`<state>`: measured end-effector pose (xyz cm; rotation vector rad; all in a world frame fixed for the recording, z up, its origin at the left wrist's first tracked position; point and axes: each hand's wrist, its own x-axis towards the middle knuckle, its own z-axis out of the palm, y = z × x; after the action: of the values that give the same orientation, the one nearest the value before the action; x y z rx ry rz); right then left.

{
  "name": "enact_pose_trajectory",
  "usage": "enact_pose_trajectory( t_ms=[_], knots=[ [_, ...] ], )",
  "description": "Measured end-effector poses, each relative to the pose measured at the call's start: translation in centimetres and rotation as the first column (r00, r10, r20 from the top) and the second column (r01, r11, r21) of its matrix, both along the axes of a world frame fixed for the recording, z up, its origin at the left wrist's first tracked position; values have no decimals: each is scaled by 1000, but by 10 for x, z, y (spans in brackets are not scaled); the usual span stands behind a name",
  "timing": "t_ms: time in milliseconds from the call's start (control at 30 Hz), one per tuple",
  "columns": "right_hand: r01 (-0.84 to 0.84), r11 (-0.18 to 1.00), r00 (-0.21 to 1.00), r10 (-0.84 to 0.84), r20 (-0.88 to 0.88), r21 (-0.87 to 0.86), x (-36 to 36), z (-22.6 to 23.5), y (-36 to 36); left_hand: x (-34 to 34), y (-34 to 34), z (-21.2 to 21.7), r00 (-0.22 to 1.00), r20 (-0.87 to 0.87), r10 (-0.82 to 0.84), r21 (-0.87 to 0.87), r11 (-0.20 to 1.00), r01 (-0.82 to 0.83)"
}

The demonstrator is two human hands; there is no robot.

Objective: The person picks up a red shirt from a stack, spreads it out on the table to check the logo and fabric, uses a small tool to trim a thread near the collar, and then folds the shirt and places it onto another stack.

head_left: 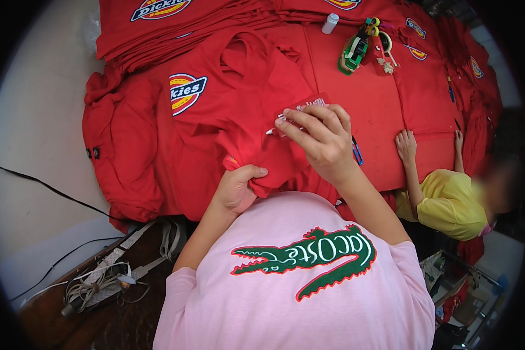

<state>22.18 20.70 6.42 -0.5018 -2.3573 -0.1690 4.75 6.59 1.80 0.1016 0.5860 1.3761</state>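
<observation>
Red shirt [230, 102] lies unfolded left of green tape dispenser [350, 57]; left hand [236, 189] pinches its edge, right hand [324, 143] grips white-tipped container [315, 102]. Shirt judged unfinished; status of stacked shirts [216, 20], also left, unclear.

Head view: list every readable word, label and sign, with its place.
Wording not copied.
Red garment: white badge lettering, partly hidden.
Red garment stack: legible badge lettering.
Pink T-shirt: legible white lettering on green crocodile.
Transparent packet in right hand: white print, too small.

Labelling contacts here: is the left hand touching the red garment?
Touching: the head view shows the left hand gripping a bunched part of the red garment, thumb lying over it.
</observation>
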Motion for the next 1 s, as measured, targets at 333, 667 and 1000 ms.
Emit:
enact_pose_trajectory(
  t_ms=[333,667,1000],
  knots=[
    [-134,991,991,134,23,-2,4,2,-17,1,1,1,1000,3,1,21,1000,-1],
    [-160,987,987,160,24,26,3,-7,-26,0,1,1,999,18,-40,-6,999,40],
    [-133,991,991,133,28,7,2,-4,-16,-1,1,6,1000,4,-25,18,1000,24]
  ],
)
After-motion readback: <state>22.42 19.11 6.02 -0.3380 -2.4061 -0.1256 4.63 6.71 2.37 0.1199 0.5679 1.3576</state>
